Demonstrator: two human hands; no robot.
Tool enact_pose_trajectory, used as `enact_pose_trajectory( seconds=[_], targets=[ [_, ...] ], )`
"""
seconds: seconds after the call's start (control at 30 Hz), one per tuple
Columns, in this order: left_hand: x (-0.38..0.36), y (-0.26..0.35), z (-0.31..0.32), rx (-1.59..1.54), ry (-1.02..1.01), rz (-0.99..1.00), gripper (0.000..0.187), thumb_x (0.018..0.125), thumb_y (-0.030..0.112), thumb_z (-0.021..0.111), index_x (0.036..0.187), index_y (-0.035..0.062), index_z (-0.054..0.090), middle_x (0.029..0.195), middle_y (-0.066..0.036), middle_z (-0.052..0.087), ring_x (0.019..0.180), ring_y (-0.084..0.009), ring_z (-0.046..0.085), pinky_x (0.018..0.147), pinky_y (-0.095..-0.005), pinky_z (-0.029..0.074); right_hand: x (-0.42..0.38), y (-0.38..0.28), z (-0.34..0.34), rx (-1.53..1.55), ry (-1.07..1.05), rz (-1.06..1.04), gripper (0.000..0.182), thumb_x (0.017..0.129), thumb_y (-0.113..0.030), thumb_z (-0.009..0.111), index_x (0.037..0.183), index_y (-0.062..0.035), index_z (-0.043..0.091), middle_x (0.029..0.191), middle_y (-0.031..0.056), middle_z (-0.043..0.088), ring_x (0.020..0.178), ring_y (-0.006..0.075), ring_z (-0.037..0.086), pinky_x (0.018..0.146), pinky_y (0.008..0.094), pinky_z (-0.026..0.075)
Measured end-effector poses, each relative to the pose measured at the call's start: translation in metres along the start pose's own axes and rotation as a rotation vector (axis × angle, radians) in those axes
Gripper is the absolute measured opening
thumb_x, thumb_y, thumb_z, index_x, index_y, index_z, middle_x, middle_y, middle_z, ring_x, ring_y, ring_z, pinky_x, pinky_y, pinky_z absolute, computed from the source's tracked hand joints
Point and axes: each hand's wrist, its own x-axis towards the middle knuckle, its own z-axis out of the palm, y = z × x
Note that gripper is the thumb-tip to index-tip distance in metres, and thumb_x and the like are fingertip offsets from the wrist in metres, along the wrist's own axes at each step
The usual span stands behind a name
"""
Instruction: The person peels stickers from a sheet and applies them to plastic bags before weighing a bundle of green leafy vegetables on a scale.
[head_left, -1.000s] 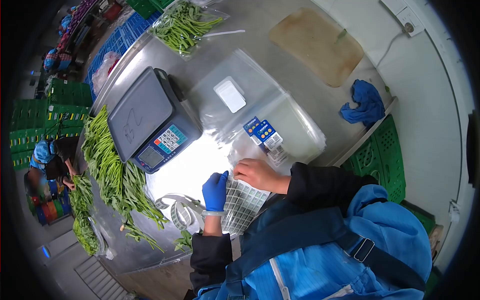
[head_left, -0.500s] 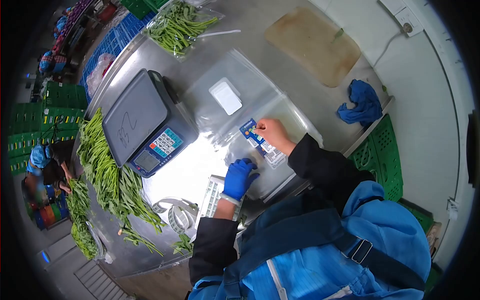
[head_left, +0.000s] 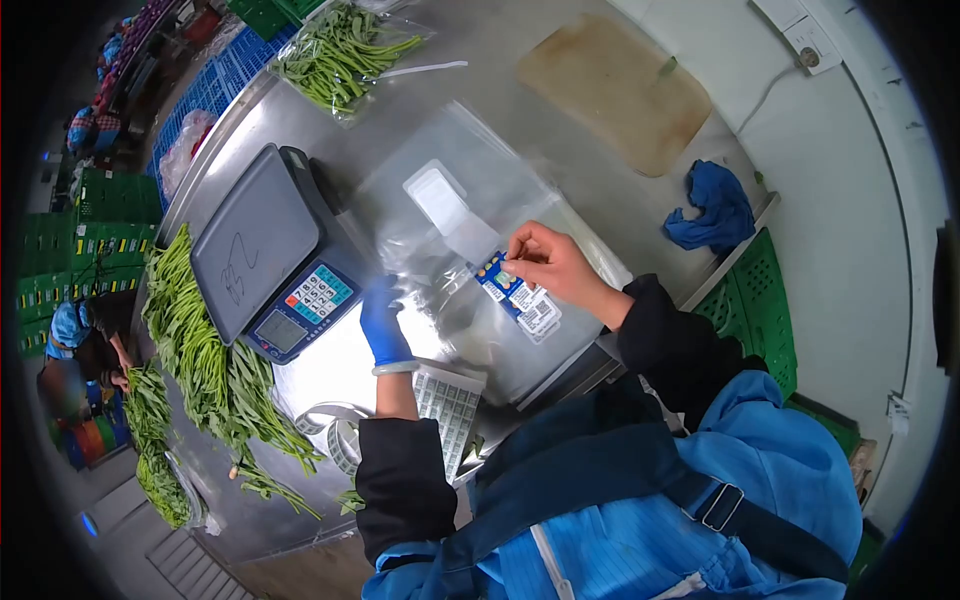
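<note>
Head view: at frame centre, clear plastic bags (head_left: 500, 170), judged light, soft and slippery, should be taken by an edge. At the blue-and-white labels (head_left: 524, 300), the right hand (head_left: 568, 272) is pinched shut; the blurred left hand's (head_left: 382, 328) grip cannot be told.

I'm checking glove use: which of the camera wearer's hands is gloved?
The left hand, near the grey scale, wears a blue glove. The right hand, at the blue-and-white printed labels, is bare.
</note>
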Motion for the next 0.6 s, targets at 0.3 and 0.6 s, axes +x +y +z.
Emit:
enact_pose_trajectory(
  seconds=[0.3, 0.6],
  targets=[
    [-0.063, -0.047, 0.012, 0.644, -0.718, 0.453, 0.018, 0.075, 0.011, 0.074, 0.091, 0.0068, 0.066, 0.087, -0.009, 0.063, 0.081, -0.0248, 0.060, 0.076, -0.0332, 0.047, 0.026, 0.089, 0.003, -0.693, 0.085, -0.115, 0.020, 0.079, -0.010, 0.069, 0.089, -0.0059, 0.053, 0.077, 0.0119, 0.062, 0.072, 0.0320, 0.061, 0.062, 0.0403, 0.046],
    [-0.055, -0.071, 0.009, 0.477, -0.753, 0.125, 0.007, 0.083, 0.011, 0.069, 0.085, 0.0038, 0.067, 0.083, -0.008, 0.067, 0.077, -0.0214, 0.063, 0.072, -0.0316, 0.049, 0.011, 0.020, -0.001, -0.734, 0.196, -0.048, 0.024, 0.083, -0.017, 0.071, 0.094, -0.0068, 0.053, 0.071, 0.0085, 0.060, 0.062, 0.0266, 0.060, 0.058, 0.0366, 0.046]
  ],
)
